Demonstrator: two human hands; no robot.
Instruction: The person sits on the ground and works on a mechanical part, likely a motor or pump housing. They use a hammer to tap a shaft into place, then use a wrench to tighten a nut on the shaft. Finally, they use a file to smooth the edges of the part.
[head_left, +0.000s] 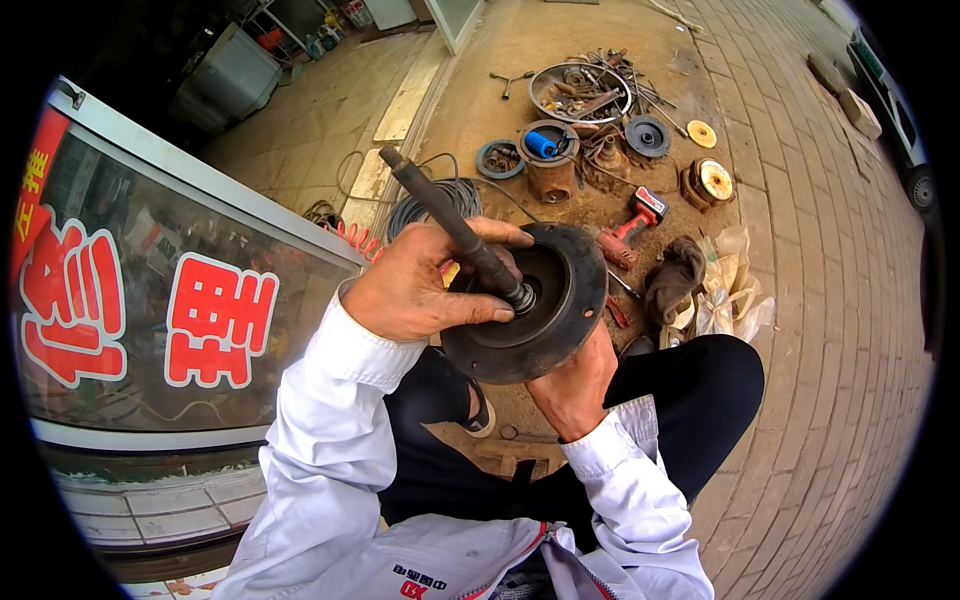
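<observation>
In front of my knees I hold up a dark round metal flange (583,270) with a long worn steel shaft (440,208) standing out of its centre. The shaft tilts up and to the left. My left hand (405,285) is closed round the shaft's lower part, its thumb at the shaft's base and a finger reaching to the flange's upper edge. From below, my right hand (578,385) grips the flange's lower right rim; most of its fingers are hidden behind the flange.
Ahead on the ground lie a basin of tools (537,98), a rusty motor housing (552,182) holding a blue cylinder (541,145), and a red cordless power tool (622,243). Coiled cable (428,207) sits behind my left hand. A glass door (150,235) stands left; a dark cloth (673,280) lies right.
</observation>
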